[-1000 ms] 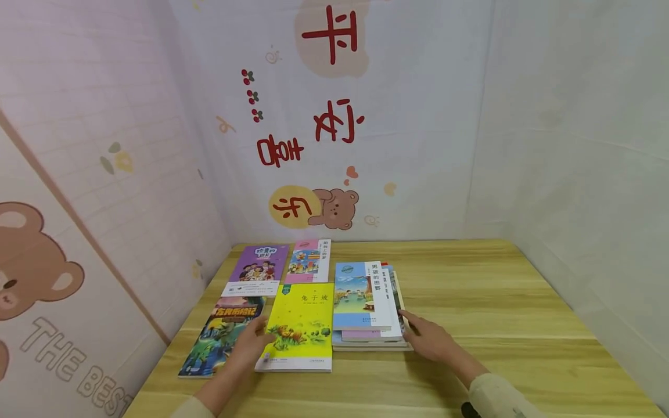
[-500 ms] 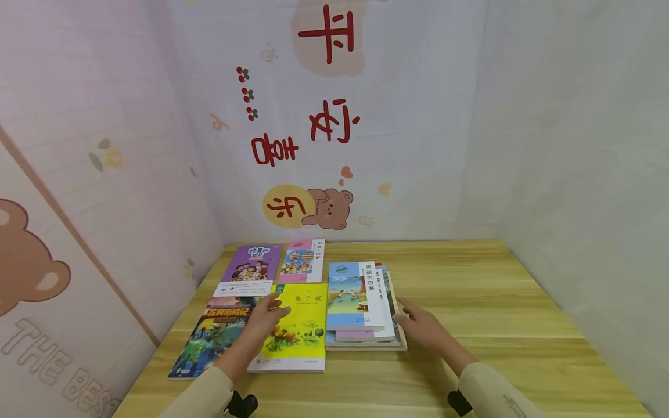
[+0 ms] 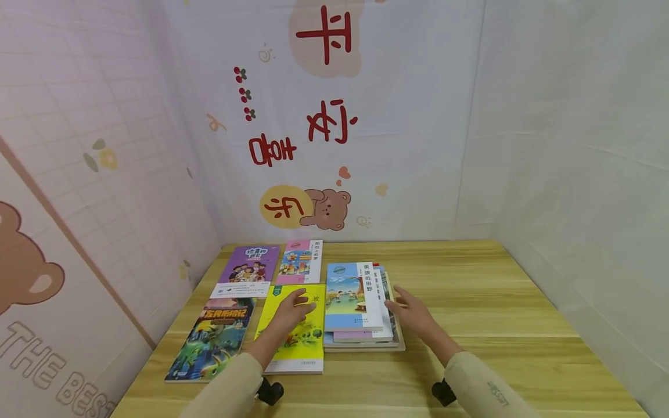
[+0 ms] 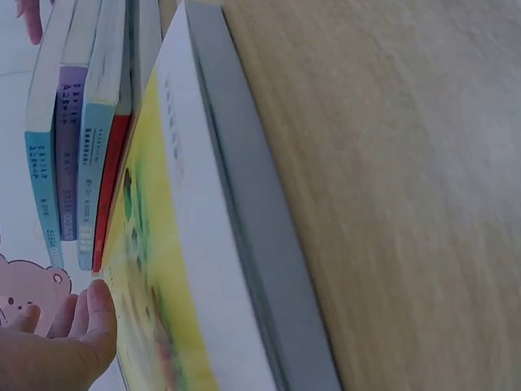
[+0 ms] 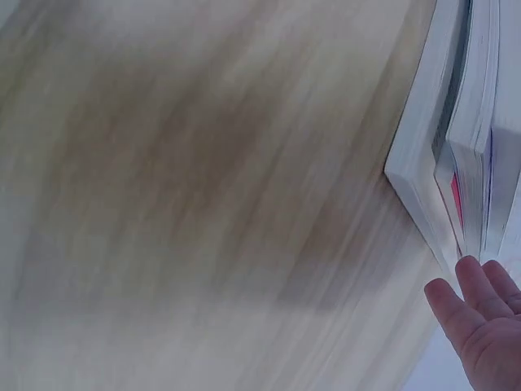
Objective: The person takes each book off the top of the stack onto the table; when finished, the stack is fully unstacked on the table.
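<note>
My left hand (image 3: 292, 310) is over the yellow book (image 3: 310, 363), its fingers loosely bent and holding nothing. In the left wrist view the same hand (image 4: 69, 346) is close to the stack's spines; a small gap seems to part them. My right hand (image 3: 412, 312) is at the right side of the stack, fingers relaxed. The right wrist view puts its fingertips (image 5: 444, 297) right by the page edges; whether they touch is unclear. On top of the stack lies a blue-and-white book (image 3: 345, 322), above several unevenly piled books, including a pinkish-purple one (image 3: 355, 335).
Left of the yellow book lies a dark, colourful book (image 3: 209, 337). Behind are a purple book (image 3: 251, 270) and a pink-and-white book (image 3: 298, 270), both flat. The wooden table (image 3: 496, 319) meets printed cloth walls (image 3: 407, 145) at the back and sides.
My left hand has moved right and forward, from the dark book's edge across the yellow book towards the stack. My right hand has shifted slightly forward along the stack's side. The books look unmoved.
</note>
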